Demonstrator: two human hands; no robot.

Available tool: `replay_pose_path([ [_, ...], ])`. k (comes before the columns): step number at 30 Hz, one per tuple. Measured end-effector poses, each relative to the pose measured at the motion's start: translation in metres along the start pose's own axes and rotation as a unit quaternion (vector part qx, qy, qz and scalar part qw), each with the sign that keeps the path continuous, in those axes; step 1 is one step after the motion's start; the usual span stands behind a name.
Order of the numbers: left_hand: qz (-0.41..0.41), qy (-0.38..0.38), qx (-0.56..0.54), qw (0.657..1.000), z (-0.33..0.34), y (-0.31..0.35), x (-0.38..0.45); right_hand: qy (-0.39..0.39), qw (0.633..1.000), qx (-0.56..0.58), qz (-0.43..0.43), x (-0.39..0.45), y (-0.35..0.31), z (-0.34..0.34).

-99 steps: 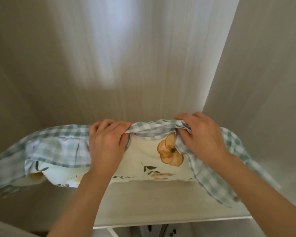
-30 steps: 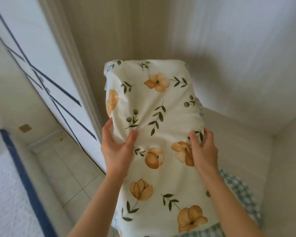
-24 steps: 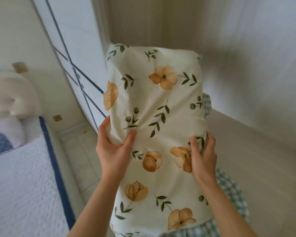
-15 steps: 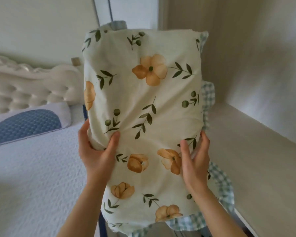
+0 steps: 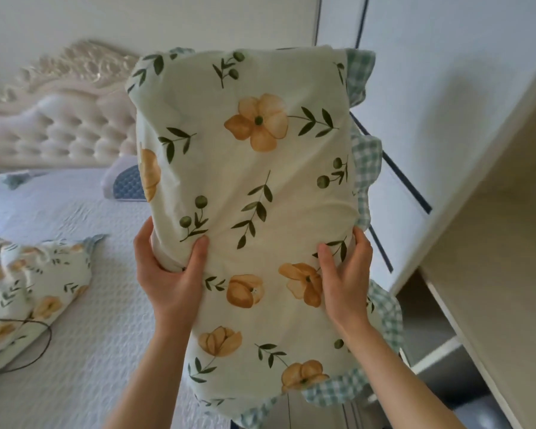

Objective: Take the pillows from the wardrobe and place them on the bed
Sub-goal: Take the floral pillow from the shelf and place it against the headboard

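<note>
I hold the floral pillow (image 5: 254, 193) upright in the air, my left hand (image 5: 171, 274) and right hand (image 5: 344, 277) clamped on its lower sides, and I should swing it left over the bed (image 5: 90, 305) and lay it flat beside the other pillow (image 5: 28, 289).

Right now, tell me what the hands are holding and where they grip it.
Both hands hold the floral pillow upright: left hand on its left edge, right hand on its right edge, both below the middle.
</note>
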State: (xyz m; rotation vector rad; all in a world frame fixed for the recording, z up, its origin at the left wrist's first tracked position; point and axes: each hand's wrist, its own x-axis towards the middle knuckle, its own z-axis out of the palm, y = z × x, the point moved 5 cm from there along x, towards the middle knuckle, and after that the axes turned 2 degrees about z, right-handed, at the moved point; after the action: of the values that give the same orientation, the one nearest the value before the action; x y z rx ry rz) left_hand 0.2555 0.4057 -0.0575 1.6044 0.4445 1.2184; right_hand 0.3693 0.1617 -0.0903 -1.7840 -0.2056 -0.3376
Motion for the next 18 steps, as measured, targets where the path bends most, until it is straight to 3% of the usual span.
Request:
replay_pose_path([
  [7,-0.021,0.05,0.029,0.998,-0.008,-0.058,0.068,-0.069,0.997,-0.024,0.012,0.049,0.011,0.1],
  [18,-0.047,0.049,0.079,0.995,0.01,-0.106,0.136,-0.102,0.991,-0.004,0.082,0.098,0.035,0.187],
])
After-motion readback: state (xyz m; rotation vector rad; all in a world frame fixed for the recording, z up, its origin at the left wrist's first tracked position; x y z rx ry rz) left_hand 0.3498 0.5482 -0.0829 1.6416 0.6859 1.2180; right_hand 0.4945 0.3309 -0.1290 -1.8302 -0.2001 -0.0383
